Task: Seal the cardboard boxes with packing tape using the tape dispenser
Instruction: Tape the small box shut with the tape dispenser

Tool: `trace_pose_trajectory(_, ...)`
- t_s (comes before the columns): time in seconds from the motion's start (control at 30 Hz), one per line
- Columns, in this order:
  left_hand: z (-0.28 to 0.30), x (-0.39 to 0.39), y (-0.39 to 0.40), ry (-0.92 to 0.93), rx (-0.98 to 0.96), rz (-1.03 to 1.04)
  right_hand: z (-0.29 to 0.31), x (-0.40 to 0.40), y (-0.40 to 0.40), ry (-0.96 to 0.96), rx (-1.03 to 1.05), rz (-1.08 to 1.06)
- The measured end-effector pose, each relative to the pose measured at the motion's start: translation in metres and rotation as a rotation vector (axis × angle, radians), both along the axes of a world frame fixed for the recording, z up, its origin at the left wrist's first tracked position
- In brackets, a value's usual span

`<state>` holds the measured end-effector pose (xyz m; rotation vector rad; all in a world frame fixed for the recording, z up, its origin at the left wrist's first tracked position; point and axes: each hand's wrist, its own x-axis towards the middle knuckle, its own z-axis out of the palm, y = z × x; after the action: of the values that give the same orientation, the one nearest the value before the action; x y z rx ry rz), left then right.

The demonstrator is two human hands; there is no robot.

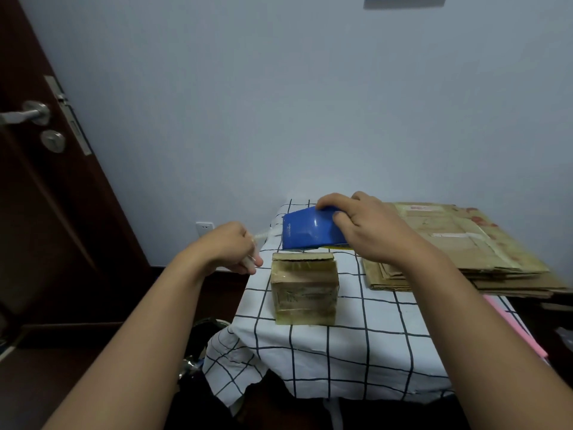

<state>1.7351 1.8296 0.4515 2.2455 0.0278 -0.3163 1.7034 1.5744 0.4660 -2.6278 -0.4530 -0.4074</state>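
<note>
A small brown cardboard box [304,290] stands on the checked tablecloth [366,346], its sides shiny with tape. Just above its far top edge my right hand [369,231] grips a blue tape dispenser [310,232]. A clear strip of tape [263,235] runs from the dispenser's left side to my left hand [232,251], which pinches its free end left of the box, beyond the table's edge.
A stack of flattened cardboard boxes [459,249] lies on the right half of the table. A pink strip [514,327] runs along the table's right edge. A dark wooden door [46,181] stands at the left, and a pale wall behind.
</note>
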Motion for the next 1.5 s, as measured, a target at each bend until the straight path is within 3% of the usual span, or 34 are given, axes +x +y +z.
trace_pose_trajectory(0.23, 0.008, 0.006, 0.003, 0.127, 0.130, -0.144, 0.000, -0.007, -0.019, 0.034, -0.020, 0.009)
trace_pose_trajectory(0.4, 0.007, 0.011, 0.001, 0.057, 0.161, -0.130, -0.003, -0.006, -0.026, 0.044, -0.072, -0.031)
trace_pose_trajectory(0.67, -0.005, 0.022, 0.022, -0.030, -0.165, -0.041, 0.005, -0.005, -0.040, 0.052, -0.009, -0.021)
trace_pose_trajectory(0.9, -0.020, 0.023, 0.023, -0.135, -0.001, 0.009, 0.006, -0.004, -0.040, 0.149, -0.044, 0.011)
trace_pose_trajectory(1.1, -0.036, 0.017, 0.022, -0.028, -0.296, 0.005, 0.000, 0.003, -0.036, 0.159, -0.096, -0.009)
trace_pose_trajectory(1.33, -0.038, 0.020, 0.032, -0.062, -0.028, -0.154, 0.002, 0.007, -0.047, 0.171, -0.061, -0.029)
trace_pose_trajectory(1.4, -0.040, 0.021, 0.032, -0.057, -0.108, -0.128, 0.002, 0.008, -0.048, 0.173, -0.053, -0.025)
trace_pose_trajectory(1.5, -0.044, 0.020, 0.025, -0.002, -0.447, 0.042, 0.001, 0.010, -0.049, 0.169, -0.030, -0.013)
